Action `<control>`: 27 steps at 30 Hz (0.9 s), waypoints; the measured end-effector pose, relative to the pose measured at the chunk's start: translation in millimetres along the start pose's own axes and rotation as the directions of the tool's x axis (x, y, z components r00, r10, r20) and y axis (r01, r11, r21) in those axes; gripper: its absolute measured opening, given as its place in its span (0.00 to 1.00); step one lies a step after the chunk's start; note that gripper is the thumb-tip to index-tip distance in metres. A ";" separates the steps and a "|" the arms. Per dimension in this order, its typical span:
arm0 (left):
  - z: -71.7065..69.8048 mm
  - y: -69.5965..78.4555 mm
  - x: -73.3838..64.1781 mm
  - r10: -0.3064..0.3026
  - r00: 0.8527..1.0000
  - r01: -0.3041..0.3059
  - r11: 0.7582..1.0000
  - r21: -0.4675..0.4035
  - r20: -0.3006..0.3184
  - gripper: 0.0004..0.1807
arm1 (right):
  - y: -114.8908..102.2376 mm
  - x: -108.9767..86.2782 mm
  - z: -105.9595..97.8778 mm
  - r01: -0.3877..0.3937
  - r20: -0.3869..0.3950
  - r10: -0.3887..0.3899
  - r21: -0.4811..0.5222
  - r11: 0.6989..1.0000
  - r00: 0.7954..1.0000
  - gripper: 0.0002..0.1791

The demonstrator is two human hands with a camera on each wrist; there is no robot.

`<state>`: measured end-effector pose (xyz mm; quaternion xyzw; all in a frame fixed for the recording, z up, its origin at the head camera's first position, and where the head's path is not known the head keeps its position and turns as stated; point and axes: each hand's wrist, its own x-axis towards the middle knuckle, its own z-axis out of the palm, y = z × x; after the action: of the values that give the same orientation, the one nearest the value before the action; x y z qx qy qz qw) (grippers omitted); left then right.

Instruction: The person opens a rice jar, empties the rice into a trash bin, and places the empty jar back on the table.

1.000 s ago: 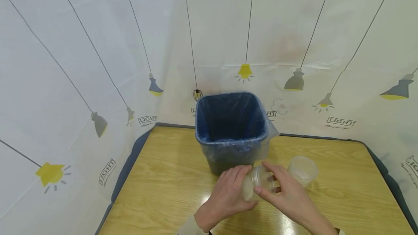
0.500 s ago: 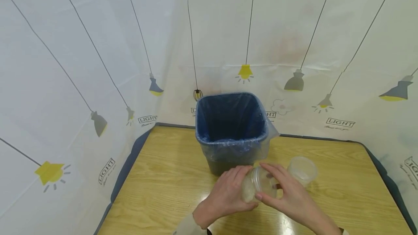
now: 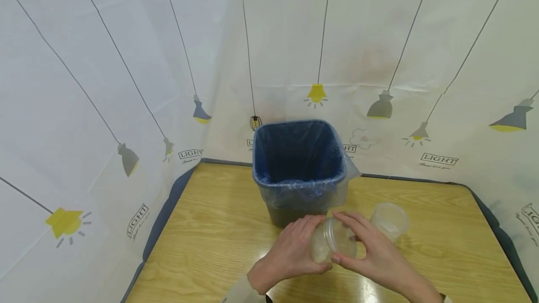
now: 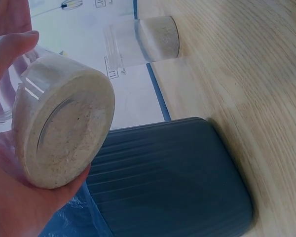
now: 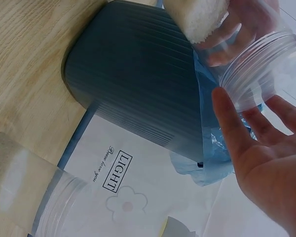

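Note:
A clear plastic jar (image 3: 321, 247), with whitish grainy contents, is held tilted above the table in front of the bin. My left hand (image 3: 290, 251) grips its body around the base end; the jar's round bottom (image 4: 71, 131) faces the left wrist camera. At the ridged clear end (image 5: 261, 59), the thumb and fingers of my right hand (image 3: 375, 251) hold the rim from both sides. Whether that end is a lid or an open mouth I cannot tell. A second clear jar (image 3: 390, 221), with pale contents low inside, stands upright to the right of my right hand.
Behind the hands stands a blue bin (image 3: 301, 184) lined with a clear bag whose edge sticks out at the right. All this is on a wood-grain table (image 3: 210, 228). A lamp-patterned white sheet (image 3: 168, 69) encloses the back and sides.
The jar has turned slightly, so more of its clear round end shows in the head view. My right fingers have shifted a little left along the rim. The bin and second jar stay put.

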<state>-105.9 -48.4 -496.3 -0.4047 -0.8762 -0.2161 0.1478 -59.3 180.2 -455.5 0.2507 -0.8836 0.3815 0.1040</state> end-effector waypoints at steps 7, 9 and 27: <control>-0.1 0.0 -0.5 -0.002 1.000 0.002 1.000 0.003 0.001 0.55 | 2.2 -0.2 -1.0 0.024 0.016 -0.024 -0.005 1.000 1.000 0.43; -0.3 0.0 -0.7 -0.004 1.000 0.004 1.000 0.002 0.004 0.54 | 2.3 0.1 -1.2 0.031 0.017 -0.031 -0.005 0.999 0.999 0.43; 4.4 -2.3 -2.5 0.003 0.998 0.002 0.996 0.086 -0.056 0.55 | 0.7 2.5 2.2 -0.138 0.014 0.138 0.063 0.988 0.990 0.43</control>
<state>-106.5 -49.2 -501.8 -0.3920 -0.8801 -0.1894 0.1896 -61.7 178.0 -456.5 0.1940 -0.8867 0.4145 0.0652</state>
